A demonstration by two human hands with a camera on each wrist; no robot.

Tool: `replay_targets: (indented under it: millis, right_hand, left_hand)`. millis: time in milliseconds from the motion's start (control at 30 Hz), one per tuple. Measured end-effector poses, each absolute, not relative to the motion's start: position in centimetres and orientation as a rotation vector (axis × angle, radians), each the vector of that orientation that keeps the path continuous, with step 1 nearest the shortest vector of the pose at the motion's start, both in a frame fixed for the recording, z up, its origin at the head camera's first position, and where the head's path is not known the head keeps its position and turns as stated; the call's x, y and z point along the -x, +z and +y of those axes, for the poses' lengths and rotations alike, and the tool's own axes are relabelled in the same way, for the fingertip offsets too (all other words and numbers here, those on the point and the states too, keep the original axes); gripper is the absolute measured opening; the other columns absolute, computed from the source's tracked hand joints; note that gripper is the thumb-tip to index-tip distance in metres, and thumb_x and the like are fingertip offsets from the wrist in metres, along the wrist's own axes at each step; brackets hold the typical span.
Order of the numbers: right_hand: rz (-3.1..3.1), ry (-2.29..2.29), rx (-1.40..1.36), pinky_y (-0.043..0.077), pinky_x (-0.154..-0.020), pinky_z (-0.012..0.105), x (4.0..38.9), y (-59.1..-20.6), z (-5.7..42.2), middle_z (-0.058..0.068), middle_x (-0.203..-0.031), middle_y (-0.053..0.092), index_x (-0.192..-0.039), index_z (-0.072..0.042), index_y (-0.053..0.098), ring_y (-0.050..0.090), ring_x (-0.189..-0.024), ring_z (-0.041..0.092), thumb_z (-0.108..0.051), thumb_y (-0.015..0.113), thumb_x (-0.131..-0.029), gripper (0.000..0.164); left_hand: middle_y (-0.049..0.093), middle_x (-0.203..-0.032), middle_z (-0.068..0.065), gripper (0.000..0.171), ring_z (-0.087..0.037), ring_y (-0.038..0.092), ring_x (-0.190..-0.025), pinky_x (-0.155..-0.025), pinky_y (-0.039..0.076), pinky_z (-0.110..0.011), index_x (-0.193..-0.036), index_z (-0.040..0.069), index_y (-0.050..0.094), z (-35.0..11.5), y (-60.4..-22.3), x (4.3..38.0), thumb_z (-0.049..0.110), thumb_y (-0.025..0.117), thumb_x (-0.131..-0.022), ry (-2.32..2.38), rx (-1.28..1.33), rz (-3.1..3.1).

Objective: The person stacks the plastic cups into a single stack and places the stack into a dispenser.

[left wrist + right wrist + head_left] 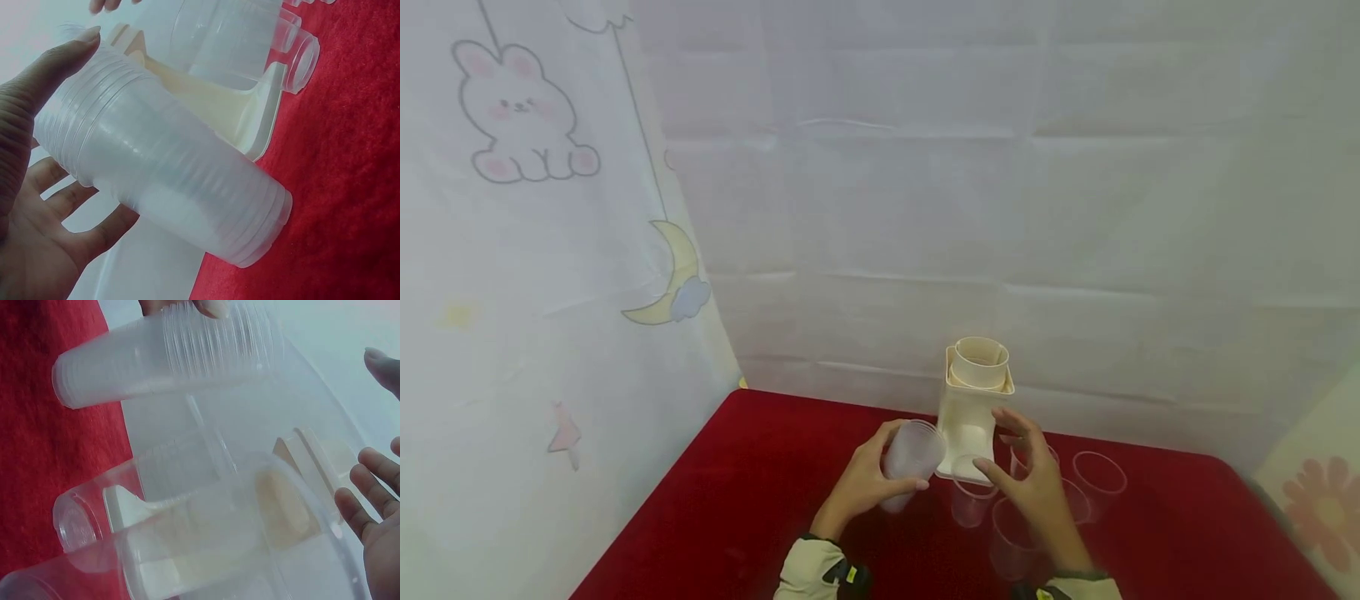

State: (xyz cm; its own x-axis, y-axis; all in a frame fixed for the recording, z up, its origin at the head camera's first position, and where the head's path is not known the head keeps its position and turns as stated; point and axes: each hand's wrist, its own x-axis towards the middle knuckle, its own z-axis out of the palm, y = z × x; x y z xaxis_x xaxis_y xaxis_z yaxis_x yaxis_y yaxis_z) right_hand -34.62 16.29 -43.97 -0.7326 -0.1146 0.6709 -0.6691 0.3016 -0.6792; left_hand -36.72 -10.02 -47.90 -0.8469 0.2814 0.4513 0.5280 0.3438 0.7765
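Observation:
My left hand (859,489) grips a stack of nested clear plastic cups (913,457), tilted above the red cloth. The left wrist view shows the thumb over the rims of the stack (169,156) and the fingers beneath. My right hand (1037,487) is spread with nothing in its grasp, thumb and fingers apart. Single clear cups stand upright around and below it, among them a front cup (1013,554), a cup (972,508) between the hands and a cup (1100,475) on the right. In the right wrist view, the right hand's fingers (375,487) are beside a large cup mouth.
A cream plastic stand (958,417) with a round collar (982,363) on top is just behind the hands. Red cloth (737,500) covers the table. Pale printed sheets (880,208) hang behind it and along the left side.

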Motion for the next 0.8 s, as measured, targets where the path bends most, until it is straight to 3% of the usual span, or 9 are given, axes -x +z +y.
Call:
replay_targets:
  millis: [133, 433, 800]
  right_hand:
    - [-2.075, 1.423, -0.658, 0.039, -0.095, 0.011, 33.9, -43.3, 16.2, 0.022, -0.137, 0.054, -0.143, 0.005, 0.042, 0.049, -0.119, -0.001, 0.01, 0.08, -0.076, 0.078]
    - [-2.104, 1.438, -0.604, 0.044, -0.092, 0.015, 35.8, -45.0, 17.8, 0.014, -0.142, 0.053, -0.149, -0.007, 0.04, 0.049, -0.116, 0.005, 0.005, 0.08, -0.08, 0.08]
    - [-2.124, 1.4, -0.569, 0.038, -0.096, 0.009, 36.6, -45.6, 19.4, 0.014, -0.141, 0.053, -0.148, -0.008, 0.04, 0.047, -0.123, -0.001, -0.001, 0.081, -0.081, 0.079]
  left_hand:
    - [0.06, -0.131, 0.004, 0.079, -0.015, 0.061, -0.106, -0.079, 0.054, -0.032, -0.142, 0.032, 0.045, -10.1, -48.3, 37.0, 0.043, 0.086, -0.076, -1.506, 0.731, -2.376]
    - [0.06, -0.131, 0.004, 0.079, -0.017, 0.062, -0.107, -0.08, 0.054, -0.034, -0.143, 0.031, 0.045, -10.5, -48.4, 38.0, 0.042, 0.086, -0.076, -1.495, 0.722, -2.351]
    - [0.059, -0.132, 0.002, 0.078, -0.019, 0.062, -0.107, -0.08, 0.056, -0.037, -0.144, 0.031, 0.042, -11.2, -49.2, 38.3, 0.04, 0.084, -0.078, -1.561, 0.657, -2.411]
